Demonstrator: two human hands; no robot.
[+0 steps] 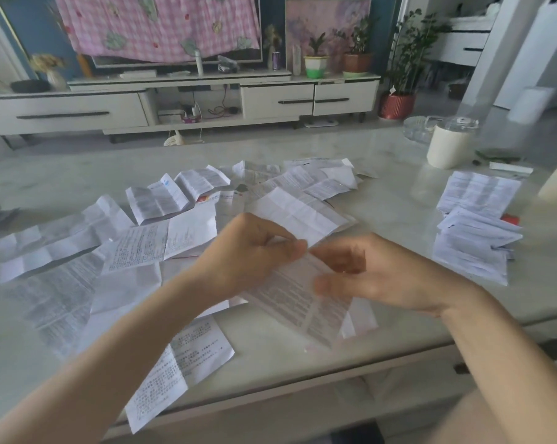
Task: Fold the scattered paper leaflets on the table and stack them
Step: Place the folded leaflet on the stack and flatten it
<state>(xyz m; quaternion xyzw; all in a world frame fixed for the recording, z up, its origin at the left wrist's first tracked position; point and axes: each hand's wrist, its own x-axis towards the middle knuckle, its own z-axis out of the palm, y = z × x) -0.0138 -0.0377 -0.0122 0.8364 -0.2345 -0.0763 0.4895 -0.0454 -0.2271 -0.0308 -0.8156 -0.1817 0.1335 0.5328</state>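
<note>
left hand point(258, 251): raised over the middle of the table, fingers curled, thumb and forefinger pinching the upper edge of the held leaflet
right hand point(376, 277): just beside the left hand, fingertips almost meeting it; fingers curled onto the same edge, thumb lower down on the sheet; blurred, so only a pinch can be made out
held leaflet point(299, 302): printed, creased sheet hanging tilted from both hands toward the near edge; whether its lower end touches the tabletop cannot be told
scattered leaflets point(136, 245): many unfolded, creased sheets overlapping across the left and centre of the table, behind and beside the hands
near leaflet point(181, 363): lies alone at the front edge beside the left forearm, one corner overhanging
folded stack point(472, 251): folded leaflets piled at the right side, well apart from the loose ones
flatter pile point(478, 190): just behind the folded stack
table point(398, 200): pale marbled top
white canister point(446, 149): upright, clear lid, far right behind the piles
tv cabinet point(270, 97): white, along the far wall, potted plants point(315, 59) on it
</note>
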